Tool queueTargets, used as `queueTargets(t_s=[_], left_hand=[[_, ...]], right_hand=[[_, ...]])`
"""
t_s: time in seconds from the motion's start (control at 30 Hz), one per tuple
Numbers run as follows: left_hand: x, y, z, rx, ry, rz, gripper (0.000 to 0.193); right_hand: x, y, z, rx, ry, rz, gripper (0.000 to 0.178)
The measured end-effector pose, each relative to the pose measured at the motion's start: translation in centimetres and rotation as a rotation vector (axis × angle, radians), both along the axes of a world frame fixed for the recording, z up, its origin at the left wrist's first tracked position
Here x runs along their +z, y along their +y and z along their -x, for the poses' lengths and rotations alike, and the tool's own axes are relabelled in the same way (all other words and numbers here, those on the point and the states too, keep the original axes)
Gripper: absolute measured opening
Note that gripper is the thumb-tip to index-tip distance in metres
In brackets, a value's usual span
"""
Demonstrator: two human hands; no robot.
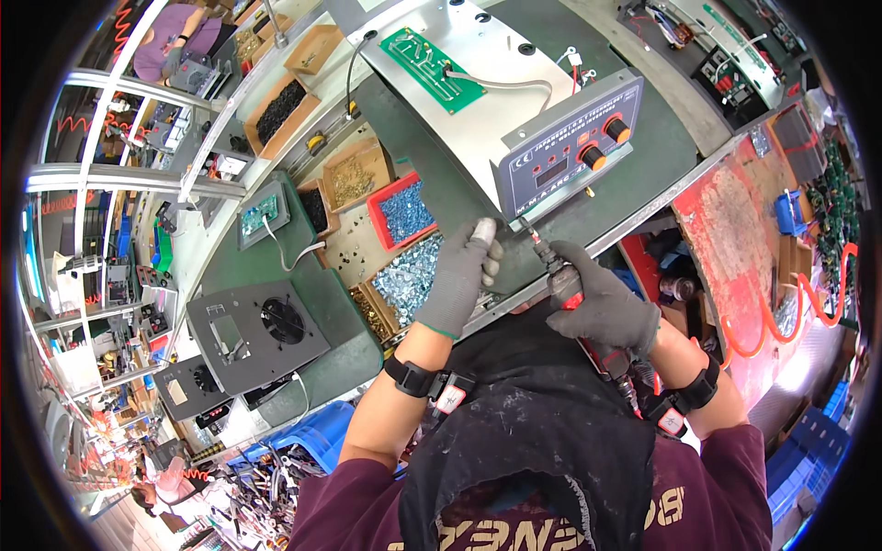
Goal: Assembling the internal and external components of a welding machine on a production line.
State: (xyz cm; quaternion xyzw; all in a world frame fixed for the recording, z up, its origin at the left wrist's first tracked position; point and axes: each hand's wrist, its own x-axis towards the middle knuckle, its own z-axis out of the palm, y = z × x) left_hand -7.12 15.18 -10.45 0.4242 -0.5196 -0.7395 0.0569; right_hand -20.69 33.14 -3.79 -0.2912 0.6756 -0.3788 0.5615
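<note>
My right hand (pixel 602 303), in a grey glove, is wrapped round a red and black power screwdriver (pixel 568 286). The bit (pixel 533 231) points up-left at the lower left corner of a grey front panel (pixel 571 151) with two orange-ringed knobs. Close left of that corner is my gloved left hand (pixel 467 271), its fingers curled together and one pale fingertip raised; whatever they may hold is hidden. Behind the panel extends a light metal chassis (pixel 487 55) carrying a green circuit board (pixel 432 69) with a grey cable.
Left of my left hand stand a red bin (pixel 375 209) of small blue-grey parts, a heap of silvery screws (pixel 409 280) and cardboard boxes. Further left lies a dark housing with a fan (pixel 282 319). An orange coiled hose (pixel 808 298) hangs at right. A person (pixel 175 41) works at far upper left.
</note>
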Motion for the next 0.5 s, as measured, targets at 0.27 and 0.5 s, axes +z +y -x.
queueTargets(t_s=[0.27,0.5], left_hand=[[-12.6,-2.5,-2.8,0.059,-0.563,0.426,0.054],[-13.0,-4.3,1.7,0.106,-0.608,0.395,0.053]], right_hand=[[-5.8,9.8,6.4,-0.208,0.309,-0.006,0.085],[-16.1,23.1,24.0,-0.148,0.912,-0.781,0.084]])
